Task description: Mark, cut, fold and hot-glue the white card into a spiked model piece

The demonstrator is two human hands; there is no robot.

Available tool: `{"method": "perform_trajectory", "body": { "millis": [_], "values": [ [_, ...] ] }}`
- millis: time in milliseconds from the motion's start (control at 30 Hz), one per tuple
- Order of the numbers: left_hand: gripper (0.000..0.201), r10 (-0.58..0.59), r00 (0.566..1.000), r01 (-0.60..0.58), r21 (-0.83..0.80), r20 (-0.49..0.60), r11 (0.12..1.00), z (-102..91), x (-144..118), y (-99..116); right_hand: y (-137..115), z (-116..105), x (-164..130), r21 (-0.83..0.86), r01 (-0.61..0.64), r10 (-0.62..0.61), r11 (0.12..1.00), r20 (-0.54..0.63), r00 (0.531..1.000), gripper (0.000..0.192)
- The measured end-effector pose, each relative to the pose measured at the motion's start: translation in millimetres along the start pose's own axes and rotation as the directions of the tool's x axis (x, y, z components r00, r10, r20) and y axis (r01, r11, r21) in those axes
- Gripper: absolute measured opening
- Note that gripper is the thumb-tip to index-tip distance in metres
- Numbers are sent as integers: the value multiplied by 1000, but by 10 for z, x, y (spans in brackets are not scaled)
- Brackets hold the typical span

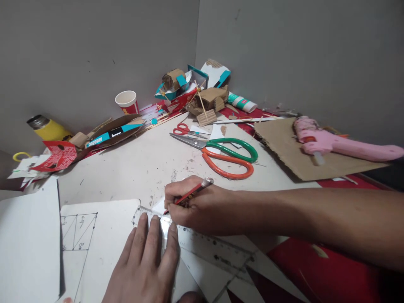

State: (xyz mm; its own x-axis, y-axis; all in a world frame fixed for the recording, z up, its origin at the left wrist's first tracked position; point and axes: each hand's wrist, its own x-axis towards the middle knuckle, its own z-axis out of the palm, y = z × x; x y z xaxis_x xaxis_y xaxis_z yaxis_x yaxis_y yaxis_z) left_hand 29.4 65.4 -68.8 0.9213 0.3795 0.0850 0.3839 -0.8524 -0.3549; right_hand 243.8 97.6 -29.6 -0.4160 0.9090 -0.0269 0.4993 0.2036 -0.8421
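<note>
My right hand point(192, 206) grips a red and black pencil point(193, 192), its tip down at the edge of a clear plastic ruler point(205, 244). My left hand point(145, 261) lies flat with its fingers pressing on the ruler's left end. The ruler rests over a white sheet of card point(104, 227) that carries pencilled triangle lines point(77, 231) at its left side. Both hands sit close together near the front of the table.
Green-handled scissors point(232, 148) and orange-handled scissors point(229, 164) lie behind my right hand, small red scissors point(186, 129) farther back. A pink glue gun point(331, 143) rests on brown cardboard point(293, 155) at the right. Cardboard models point(202, 99), a paper cup point(126, 102) and a yellow flask point(47, 128) crowd the back.
</note>
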Motion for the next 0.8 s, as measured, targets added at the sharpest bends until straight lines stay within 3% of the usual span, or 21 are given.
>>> {"method": "perform_trajectory", "body": {
  "millis": [200, 567, 800],
  "values": [
    [87, 8, 1000, -8, 2, 1, 1000, -24, 1, 6, -77, -109, -41, -9, 4, -3, 1000, 132, 991, 35],
    [83, 4, 1000, -4, 2, 11, 1000, -44, 23, -1, -94, -139, -118, -105, -13, 28, 994, 138, 990, 21],
    [88, -13, 1000, 14, -10, 15, 1000, -16, -14, 4, -115, -164, -131, -178, 9, 15, 984, 137, 990, 21]
  ]
}}
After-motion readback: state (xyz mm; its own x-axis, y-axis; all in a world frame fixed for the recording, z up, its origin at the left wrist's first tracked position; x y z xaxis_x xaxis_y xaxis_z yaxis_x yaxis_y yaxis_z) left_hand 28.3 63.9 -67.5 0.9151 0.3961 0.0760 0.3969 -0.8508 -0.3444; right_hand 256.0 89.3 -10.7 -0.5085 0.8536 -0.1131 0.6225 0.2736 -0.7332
